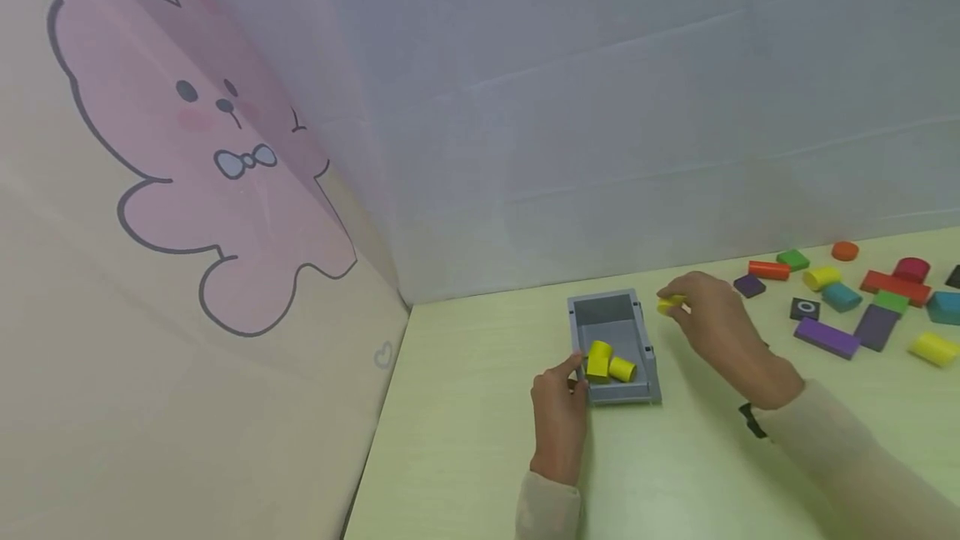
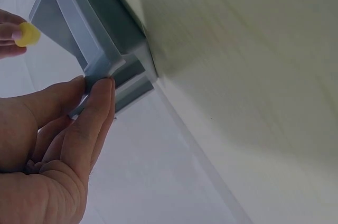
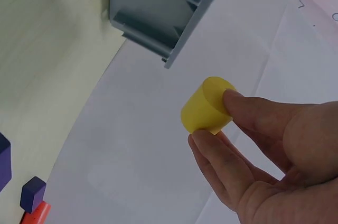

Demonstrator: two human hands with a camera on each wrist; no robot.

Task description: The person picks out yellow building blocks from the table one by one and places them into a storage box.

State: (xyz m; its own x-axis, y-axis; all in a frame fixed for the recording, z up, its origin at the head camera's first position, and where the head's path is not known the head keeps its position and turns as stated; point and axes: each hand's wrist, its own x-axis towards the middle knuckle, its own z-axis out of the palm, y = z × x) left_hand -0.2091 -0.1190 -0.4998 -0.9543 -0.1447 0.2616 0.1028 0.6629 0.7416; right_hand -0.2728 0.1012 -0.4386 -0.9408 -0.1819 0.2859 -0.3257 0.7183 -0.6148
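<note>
L hand [image 1: 558, 413] pinches grey rectangular plastic box [image 1: 621, 393] at left rim, prob. to steady it. R hand [image 1: 716, 319] grips smooth yellow cylindrical block [image 3: 199, 110], matl. unclear, btwn thumb & fingertips, apparently for fine control, just R of box. Fr. here, yellow blocks [image 1: 622, 369] occupy box's near end.

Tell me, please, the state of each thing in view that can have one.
Grey rectangular plastic box: open-topped, partly filled.
Yellow blocks in the box: lying together.
Yellow cylindrical block: held, outside the box.
Left hand: pinching the box's edge.
Right hand: pinching that cylinder.
Other coloured blocks: scattered right of the box.
</note>
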